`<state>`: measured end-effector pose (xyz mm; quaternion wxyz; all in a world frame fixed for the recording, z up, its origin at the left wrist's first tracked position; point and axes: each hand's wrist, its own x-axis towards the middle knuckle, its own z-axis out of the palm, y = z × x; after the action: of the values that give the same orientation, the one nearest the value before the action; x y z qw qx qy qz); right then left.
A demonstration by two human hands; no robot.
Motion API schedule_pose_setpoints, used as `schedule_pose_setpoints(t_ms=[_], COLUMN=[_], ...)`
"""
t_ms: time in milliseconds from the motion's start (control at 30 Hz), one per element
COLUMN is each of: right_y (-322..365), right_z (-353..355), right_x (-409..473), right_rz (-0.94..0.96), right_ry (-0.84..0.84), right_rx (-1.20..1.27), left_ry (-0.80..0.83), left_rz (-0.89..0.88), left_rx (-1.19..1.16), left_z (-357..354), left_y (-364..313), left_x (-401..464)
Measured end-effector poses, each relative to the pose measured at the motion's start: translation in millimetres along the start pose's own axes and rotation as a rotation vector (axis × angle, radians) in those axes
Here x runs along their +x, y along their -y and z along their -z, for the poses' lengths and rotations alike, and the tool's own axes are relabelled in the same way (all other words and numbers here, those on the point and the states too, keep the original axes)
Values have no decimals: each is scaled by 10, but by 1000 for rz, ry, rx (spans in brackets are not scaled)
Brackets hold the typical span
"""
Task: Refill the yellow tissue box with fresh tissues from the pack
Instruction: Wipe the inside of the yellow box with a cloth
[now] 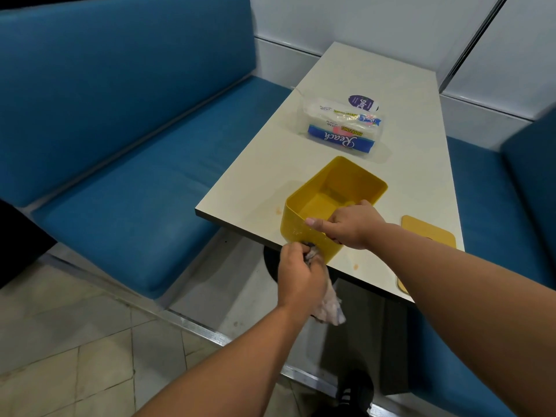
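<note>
The yellow tissue box [337, 182] stands open and empty at the near edge of the white table [400, 188]. My right hand [349, 225] grips the box's near rim, thumb outside and fingers inside. My left hand [301, 276] is closed on a crumpled grey cloth [329, 305] and presses it against the box's near outer wall at the table edge; the cloth's tail hangs below the hand. The pack of tissues [341, 127], clear plastic with a blue label, lies further back on the table. The box's yellow lid [428, 230] lies flat to the right.
A dark round sticker [362, 102] lies behind the pack. Blue padded benches [129, 188] flank the table on both sides. Small orange stains [278, 210] mark the tabletop near the box. A tiled floor lies below left, and the table's black base sits under the near edge.
</note>
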<state>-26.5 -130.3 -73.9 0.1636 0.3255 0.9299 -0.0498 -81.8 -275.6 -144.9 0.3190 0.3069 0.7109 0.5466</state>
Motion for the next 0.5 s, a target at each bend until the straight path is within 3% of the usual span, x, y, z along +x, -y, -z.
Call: schedule_pose_setpoints(t_ms=[167,333,500], right_y=[3,6,18], right_z=[-16,3,0], right_x=[3,-3,-12], right_rz=[4,7,5], right_ry=[-9,-1,-10], right_rx=[7,-18,-10], left_ry=[28,-17,13], left_rz=[-22,-201,-114], left_rx=[32,-35,-2], left_z=[-30,-40,25], left_y=[19,-148,-32], left_x=[-41,-93,-34])
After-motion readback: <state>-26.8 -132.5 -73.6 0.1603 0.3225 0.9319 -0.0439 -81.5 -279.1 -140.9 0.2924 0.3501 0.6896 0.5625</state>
